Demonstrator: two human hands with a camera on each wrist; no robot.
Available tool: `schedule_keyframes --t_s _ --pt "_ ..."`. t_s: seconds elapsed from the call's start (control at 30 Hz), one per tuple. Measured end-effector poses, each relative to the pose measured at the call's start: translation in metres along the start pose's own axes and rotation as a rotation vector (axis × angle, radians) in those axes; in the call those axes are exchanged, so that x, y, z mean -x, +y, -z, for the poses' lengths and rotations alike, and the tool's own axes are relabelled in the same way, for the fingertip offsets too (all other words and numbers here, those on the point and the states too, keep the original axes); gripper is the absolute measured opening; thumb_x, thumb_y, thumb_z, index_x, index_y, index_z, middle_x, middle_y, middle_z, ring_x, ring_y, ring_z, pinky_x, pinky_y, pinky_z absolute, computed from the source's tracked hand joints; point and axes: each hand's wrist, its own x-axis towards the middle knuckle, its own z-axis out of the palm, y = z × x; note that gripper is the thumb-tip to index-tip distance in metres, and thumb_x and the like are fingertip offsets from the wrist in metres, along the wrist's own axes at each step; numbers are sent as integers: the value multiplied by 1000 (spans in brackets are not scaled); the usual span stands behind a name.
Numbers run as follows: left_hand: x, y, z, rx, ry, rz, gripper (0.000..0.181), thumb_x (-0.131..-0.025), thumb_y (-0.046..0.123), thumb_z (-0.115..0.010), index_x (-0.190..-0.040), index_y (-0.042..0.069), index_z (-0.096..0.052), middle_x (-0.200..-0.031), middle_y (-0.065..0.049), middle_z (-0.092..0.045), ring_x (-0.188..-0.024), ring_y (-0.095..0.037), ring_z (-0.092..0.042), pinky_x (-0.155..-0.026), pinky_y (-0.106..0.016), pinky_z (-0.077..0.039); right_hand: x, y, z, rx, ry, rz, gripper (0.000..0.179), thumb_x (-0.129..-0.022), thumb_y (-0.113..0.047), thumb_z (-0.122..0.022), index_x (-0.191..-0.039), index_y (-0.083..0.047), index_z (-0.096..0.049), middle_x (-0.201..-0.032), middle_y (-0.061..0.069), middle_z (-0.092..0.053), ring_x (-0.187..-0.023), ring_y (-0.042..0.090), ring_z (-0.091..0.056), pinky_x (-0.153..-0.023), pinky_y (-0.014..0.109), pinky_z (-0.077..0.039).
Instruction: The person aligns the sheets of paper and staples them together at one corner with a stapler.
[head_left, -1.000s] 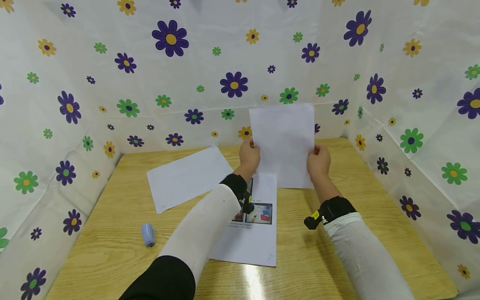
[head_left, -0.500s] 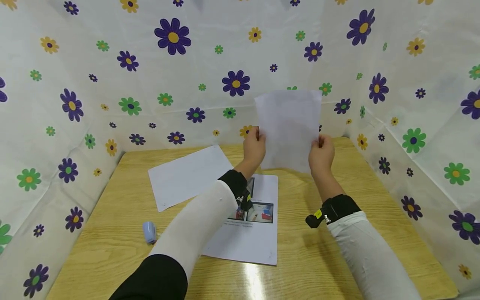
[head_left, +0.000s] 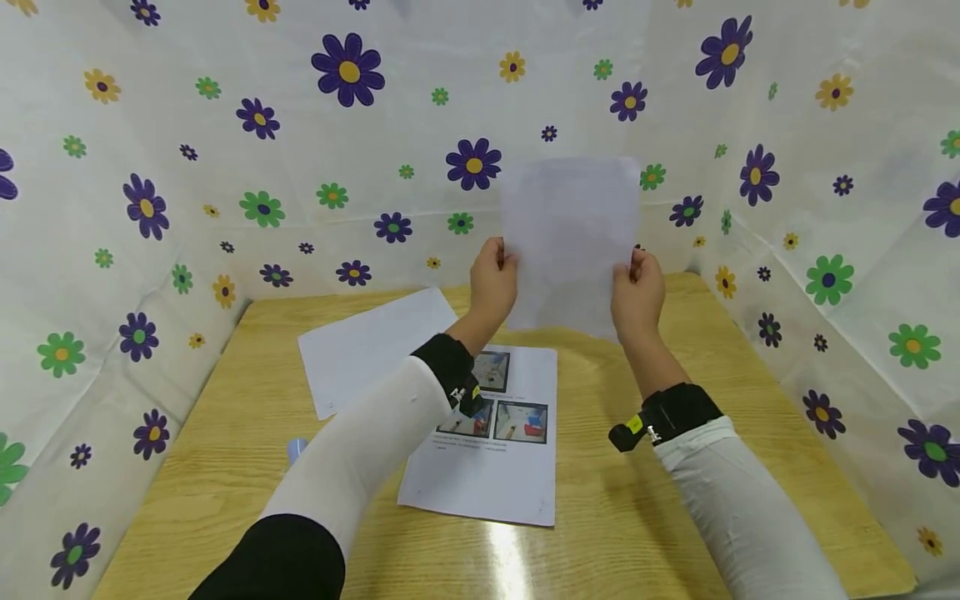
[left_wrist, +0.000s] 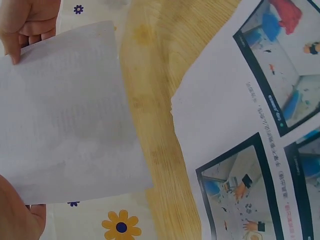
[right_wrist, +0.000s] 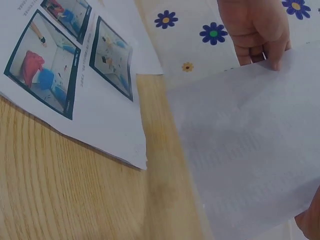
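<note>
A sheet of paper (head_left: 572, 242) stands nearly upright above the back of the table, held by both hands. My left hand (head_left: 493, 283) pinches its left edge, thumb on the near side. The right hand (head_left: 637, 296) grips the opposite edge at about the same height. The side toward me is blank, and faint print shows through it in the left wrist view. Below lies a printed sheet (head_left: 495, 483) with several colour photos and lines of text, partly covered by the left forearm.
Another white sheet (head_left: 360, 342) lies slanted at the back left of the wooden table (head_left: 195, 492). A small light-blue object (head_left: 297, 448) is mostly hidden behind the left sleeve. Flower-printed curtains (head_left: 405, 100) enclose the back and sides.
Both hands have raised the paper higher, lifting its lower edge off the printed sheet's top. The left forearm has shifted left, uncovering more photos and covering most of the light-blue object.
</note>
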Motion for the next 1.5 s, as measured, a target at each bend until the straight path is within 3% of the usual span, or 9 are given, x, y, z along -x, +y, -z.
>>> schedule_keyframes --t_s 0.17,0.43,0.63,1.0,1.3,1.5 --pt "7 1 14 -1 -8 -11 10 -105 10 -55 -112 3 -57 -95 -7 -55 -86 -20 -50 -74 -29 -42 4 -6 -1 31 -35 13 32 -107 -17 -54 -135 -3 -57 -125 16 -64 -108 20 -62 -89 30 -51" --pt "6 18 40 -9 2 -45 11 -103 5 -57 -112 0 -57 -94 -8 -53 -89 -22 -51 -75 -32 -43 11 -21 -3 31 -65 31 30 -106 -16 -55 -132 -2 -58 -122 15 -65 -104 19 -61 -87 28 -50" --pt "2 29 60 -26 3 -36 19 -103 7 -57 -120 0 -60 -100 -11 -58 -91 -23 -55 -78 -33 -46 21 -33 -7 10 -86 27 27 -105 -11 -56 -129 0 -58 -120 17 -65 -102 21 -63 -86 31 -53" --pt "10 45 109 -41 -22 7 25 -101 5 -58 -126 1 -61 -107 -17 -70 -93 -27 -65 -81 -41 -56 40 -52 -15 -37 -174 38 20 -102 -7 -61 -119 3 -62 -98 10 -63 -88 18 -59 -74 24 -51" --pt "19 45 132 -54 -43 57 29 -102 7 -58 -130 1 -61 -109 -17 -70 -95 -28 -68 -83 -42 -59 57 -58 -16 -18 -259 6 25 -102 -5 -59 -125 6 -60 -111 19 -67 -98 23 -64 -86 29 -55" --pt "31 43 148 -48 -85 92 30 -102 6 -58 -131 -2 -60 -111 -18 -68 -98 -28 -64 -88 -42 -58 65 -63 -10 -7 -374 22 27 -103 -7 -59 -126 5 -59 -115 20 -66 -101 24 -63 -85 27 -55"
